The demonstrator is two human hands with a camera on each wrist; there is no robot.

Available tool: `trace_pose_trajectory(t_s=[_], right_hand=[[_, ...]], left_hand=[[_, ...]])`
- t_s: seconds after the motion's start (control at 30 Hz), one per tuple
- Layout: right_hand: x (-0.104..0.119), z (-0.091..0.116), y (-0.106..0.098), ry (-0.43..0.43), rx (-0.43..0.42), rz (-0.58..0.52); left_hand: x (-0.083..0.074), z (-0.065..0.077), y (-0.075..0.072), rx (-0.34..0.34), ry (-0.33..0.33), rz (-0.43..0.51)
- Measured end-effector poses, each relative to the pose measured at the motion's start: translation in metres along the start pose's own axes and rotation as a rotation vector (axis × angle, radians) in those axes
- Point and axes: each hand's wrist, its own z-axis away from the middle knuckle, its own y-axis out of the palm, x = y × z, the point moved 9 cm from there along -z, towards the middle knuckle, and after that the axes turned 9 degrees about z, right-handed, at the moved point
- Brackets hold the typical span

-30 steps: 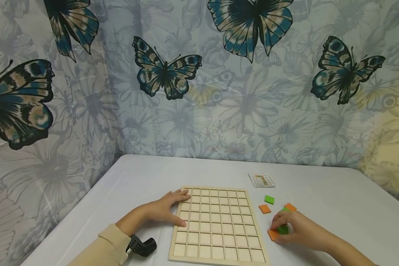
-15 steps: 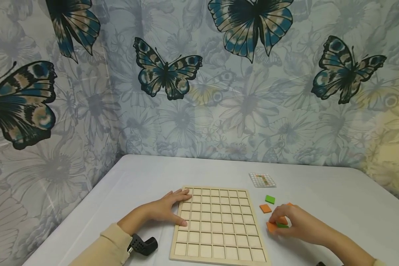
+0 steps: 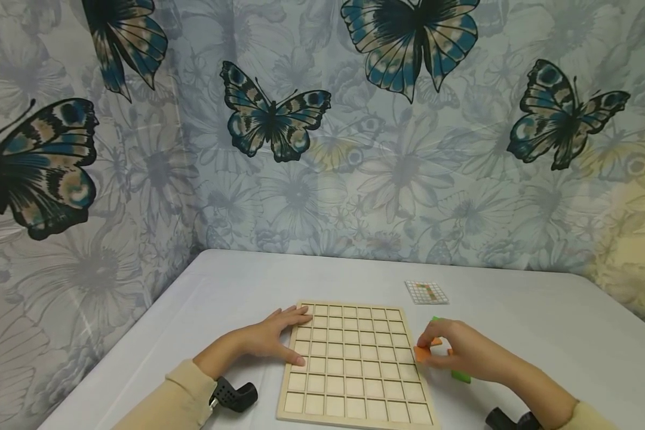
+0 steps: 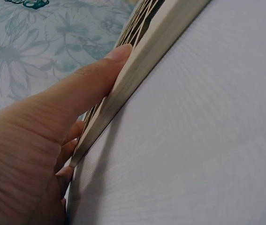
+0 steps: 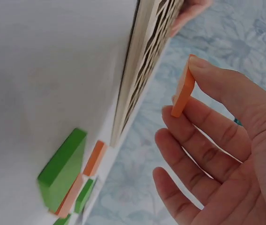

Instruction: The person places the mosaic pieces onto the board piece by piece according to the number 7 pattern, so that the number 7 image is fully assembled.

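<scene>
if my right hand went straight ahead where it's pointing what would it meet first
Probably the wooden grid board, at its right edge: your right hand, pinching an orange tile, points that way. The tile looks raised, so it may pass over instead; depth is unclear.

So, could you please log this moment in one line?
left hand: resting on left edge of wooden grid board; right hand: pinching orange square tile near board's right edge; table: loose green tiles, loose orange tiles, pattern card

The left wrist view is dim, a soft shadow [image 4: 98,176] beside the board [image 4: 128,86].
</scene>
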Motion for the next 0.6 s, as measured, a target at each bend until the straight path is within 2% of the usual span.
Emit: trace_pose_trajectory(t_s=[0.17,0.6], right_hand=[[0.004,-0.010,0.001,-0.023,0.006,-0.006],[0.012,-0.043,0.002,-0.011,-0.005,0.008]], left_hand=[[0.000,0.000,0.000,0.002,0.001,0.003],[-0.001,0.000,0.001,0.000,0.008,-0.004]])
